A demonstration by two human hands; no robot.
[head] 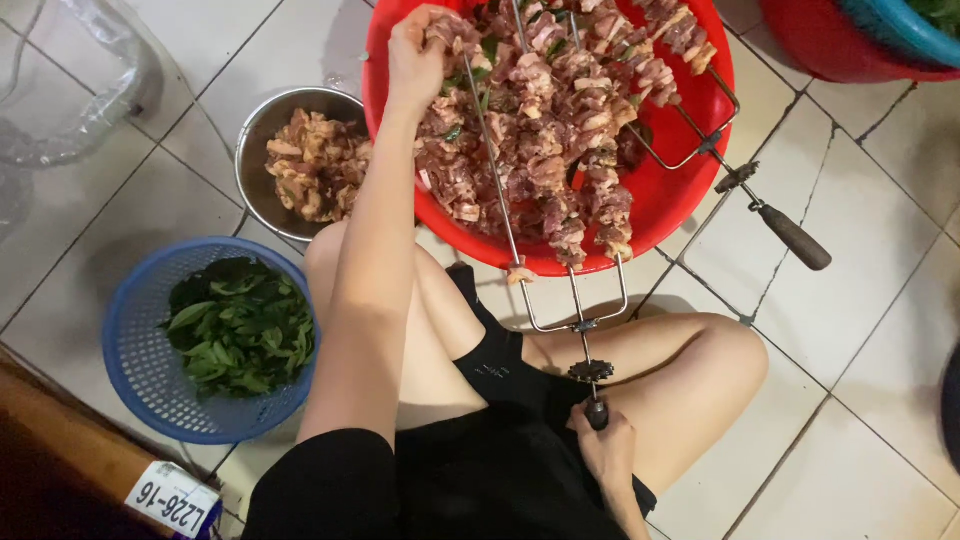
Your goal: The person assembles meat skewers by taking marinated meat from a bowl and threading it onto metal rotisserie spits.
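My left hand (418, 52) reaches into a big red basin (690, 190) and pinches a piece of raw meat (452, 30) at the far end of a long metal skewer fork (573, 300). The fork's prongs are loaded with meat pieces and lie across the basin. My right hand (606, 448) rests on my lap, closed around the fork's dark handle. A second loaded skewer fork (795, 238) lies in the basin with its handle out over the floor tiles to the right.
A steel bowl (252, 140) of marinated meat stands left of the basin. Below it is a blue basket (135, 340) of green leaves. A red and blue tub (850, 50) sits top right, and clear plastic (90, 90) lies top left.
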